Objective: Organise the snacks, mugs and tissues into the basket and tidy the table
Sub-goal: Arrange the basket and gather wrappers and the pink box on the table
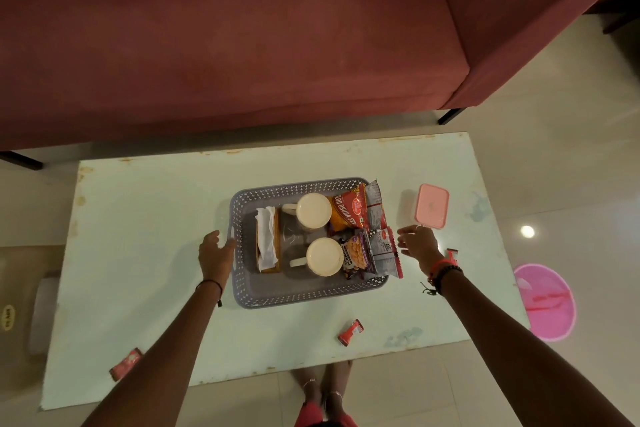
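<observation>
Head camera: the grey basket [301,300] sits mid-table [138,253], holding the tissues [266,239], two mugs [314,211] and snack packets [349,213]. My left hand [216,253] rests against its left end, fingers [212,238] loose, gripping nothing. My right hand [417,244] hovers just off its right end, fingers spread and empty; red wrappers [350,331] lie loose on the table.

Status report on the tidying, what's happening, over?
Both open: left hand at basket handle, right hand beside it. Mugs, tissues, snacks loaded. Loose on table: red wrappers, pink box.
</observation>
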`<state>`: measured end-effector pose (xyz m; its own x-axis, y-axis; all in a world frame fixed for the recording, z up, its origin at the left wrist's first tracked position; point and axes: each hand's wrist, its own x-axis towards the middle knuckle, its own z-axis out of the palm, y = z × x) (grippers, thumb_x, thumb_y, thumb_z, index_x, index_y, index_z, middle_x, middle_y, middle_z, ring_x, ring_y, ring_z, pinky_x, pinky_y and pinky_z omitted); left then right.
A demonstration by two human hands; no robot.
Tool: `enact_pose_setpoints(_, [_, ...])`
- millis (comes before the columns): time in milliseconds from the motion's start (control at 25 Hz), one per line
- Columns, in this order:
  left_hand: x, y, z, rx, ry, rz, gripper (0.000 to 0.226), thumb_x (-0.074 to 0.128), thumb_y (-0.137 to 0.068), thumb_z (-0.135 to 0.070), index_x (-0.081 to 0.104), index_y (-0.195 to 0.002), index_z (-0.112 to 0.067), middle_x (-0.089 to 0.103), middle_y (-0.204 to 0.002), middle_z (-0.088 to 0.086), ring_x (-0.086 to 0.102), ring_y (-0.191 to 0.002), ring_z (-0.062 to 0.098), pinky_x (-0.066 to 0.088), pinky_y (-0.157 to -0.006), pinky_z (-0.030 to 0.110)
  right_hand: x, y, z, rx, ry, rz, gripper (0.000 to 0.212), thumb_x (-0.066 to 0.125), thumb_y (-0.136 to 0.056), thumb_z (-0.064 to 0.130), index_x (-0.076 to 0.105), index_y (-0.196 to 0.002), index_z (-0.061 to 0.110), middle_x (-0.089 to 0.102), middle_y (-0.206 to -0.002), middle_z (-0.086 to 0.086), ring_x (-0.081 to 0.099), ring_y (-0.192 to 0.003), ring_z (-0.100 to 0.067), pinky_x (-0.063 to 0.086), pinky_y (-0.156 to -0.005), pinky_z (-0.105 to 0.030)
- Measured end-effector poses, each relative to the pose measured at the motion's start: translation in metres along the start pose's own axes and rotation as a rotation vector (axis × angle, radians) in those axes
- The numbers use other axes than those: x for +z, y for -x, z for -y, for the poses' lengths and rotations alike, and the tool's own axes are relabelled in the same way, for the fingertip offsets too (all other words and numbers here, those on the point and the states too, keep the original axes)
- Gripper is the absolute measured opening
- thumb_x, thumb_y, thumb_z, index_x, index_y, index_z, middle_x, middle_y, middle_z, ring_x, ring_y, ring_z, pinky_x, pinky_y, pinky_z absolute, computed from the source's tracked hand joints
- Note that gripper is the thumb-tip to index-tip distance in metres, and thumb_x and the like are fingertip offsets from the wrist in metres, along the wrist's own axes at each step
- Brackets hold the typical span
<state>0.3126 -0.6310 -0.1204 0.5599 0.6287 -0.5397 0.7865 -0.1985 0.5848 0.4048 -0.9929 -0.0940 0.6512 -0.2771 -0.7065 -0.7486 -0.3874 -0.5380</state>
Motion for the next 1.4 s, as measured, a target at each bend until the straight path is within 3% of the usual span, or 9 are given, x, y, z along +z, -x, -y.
enact_pose_setpoints(200, [0.016,0.068,-0.017,0.198,0.229,-0.199,0.037,0.047,-0.091,-0.005,0.05,-0.127,0.002,0.053,-0.128,0.023,0.049,-0.121,0.033,0.039,-0.096,0.03,-0.021,0.02,-0.015,-0.016,0.014,-0.115,0.013,0.055,-0.085,-0.007,0.061,-0.096,-0.002,0.058,-0.087,-0.019,0.054,-0.079,-0.026,0.049,-0.076,-0.036])
enact_pose_setpoints(400, [0.071,0.13,-0.051,0.372,0.314,-0.105,0.031,0.044,-0.093,-0.002,0.054,-0.122,0.003,0.059,-0.121,0.016,0.056,-0.109,0.023,0.046,-0.083,0.014,-0.043,0.015,-0.028,-0.005,0.082,-0.211,0.013,0.064,-0.077,-0.003,0.065,-0.086,0.005,0.061,-0.084,-0.016,0.055,-0.092,-0.026,0.051,-0.093,-0.046])
enact_pose_setpoints(520, [0.115,0.163,-0.078,0.396,0.358,0.003,0.029,0.045,-0.093,-0.003,0.054,-0.121,-0.003,0.058,-0.121,0.009,0.055,-0.112,0.02,0.046,-0.094,0.028,-0.062,0.005,-0.03,0.008,0.066,-0.233,0.012,0.065,-0.076,-0.002,0.063,-0.085,0.007,0.06,-0.082,-0.015,0.055,-0.077,-0.025,0.052,-0.08,-0.041])
enact_pose_setpoints(600, [0.147,0.181,-0.097,0.421,0.389,0.105,0.026,0.046,-0.094,-0.004,0.056,-0.117,-0.005,0.06,-0.116,0.005,0.056,-0.11,0.018,0.046,-0.094,0.028,-0.079,-0.007,-0.031,-0.009,0.07,-0.242,0.013,0.065,-0.077,-0.001,0.065,-0.089,0.003,0.059,-0.079,-0.013,0.055,-0.068,-0.023,0.048,-0.062,-0.029])
enact_pose_setpoints(680, [0.18,0.193,-0.116,0.411,0.402,0.187,0.022,0.046,-0.094,-0.006,0.058,-0.113,-0.003,0.063,-0.112,0.007,0.059,-0.107,0.019,0.047,-0.092,0.021,-0.094,-0.024,-0.028,-0.034,0.09,-0.248,0.015,0.066,-0.077,0.0,0.066,-0.092,0.0,0.059,-0.079,-0.011,0.053,-0.062,-0.015,0.046,-0.064,-0.026])
enact_pose_setpoints(880, [0.264,0.201,-0.152,0.309,0.331,0.338,0.022,0.045,-0.095,-0.009,0.058,-0.111,-0.003,0.063,-0.115,0.01,0.058,-0.106,0.019,0.04,-0.077,0.001,-0.12,-0.081,-0.015,-0.117,0.111,-0.21,0.016,0.054,-0.081,-0.004,0.063,-0.09,0.006,0.065,-0.092,-0.018,0.061,-0.08,-0.029,0.052,-0.071,-0.036])
enact_pose_setpoints(960, [0.293,0.196,-0.162,0.222,0.282,0.358,0.029,0.045,-0.095,-0.014,0.054,-0.12,-0.004,0.057,-0.125,0.015,0.054,-0.112,0.021,0.042,-0.086,0.011,-0.122,-0.105,-0.007,-0.186,0.164,-0.165,0.019,0.052,-0.083,-0.006,0.062,-0.095,0.005,0.065,-0.095,-0.021,0.062,-0.087,-0.031,0.05,-0.068,-0.032])
enact_pose_setpoints(1120, [0.327,0.172,-0.171,-0.103,0.287,0.363,0.051,0.045,-0.095,-0.026,0.033,-0.141,-0.007,0.038,-0.146,0.02,0.04,-0.132,0.033,0.035,-0.106,0.037,-0.115,-0.138,0.01,-0.284,0.449,0.03,0.059,0.068,-0.084,0.011,0.043,-0.135,-0.004,0.05,-0.135,-0.022,0.047,-0.128,-0.034,0.037,-0.109,-0.037])
enact_pose_setpoints(1400, [0.335,0.16,-0.175,-0.38,0.491,0.507,0.046,0.038,-0.097,-0.034,0.038,-0.139,-0.014,0.049,-0.128,0.012,0.056,-0.108,0.026,0.044,-0.091,0.033,-0.105,-0.151,0.022,-0.43,0.738,0.068,0.045,0.068,-0.083,0.011,0.05,-0.122,-0.003,0.049,-0.125,-0.019,0.051,-0.116,-0.035,0.049,-0.095,-0.043])
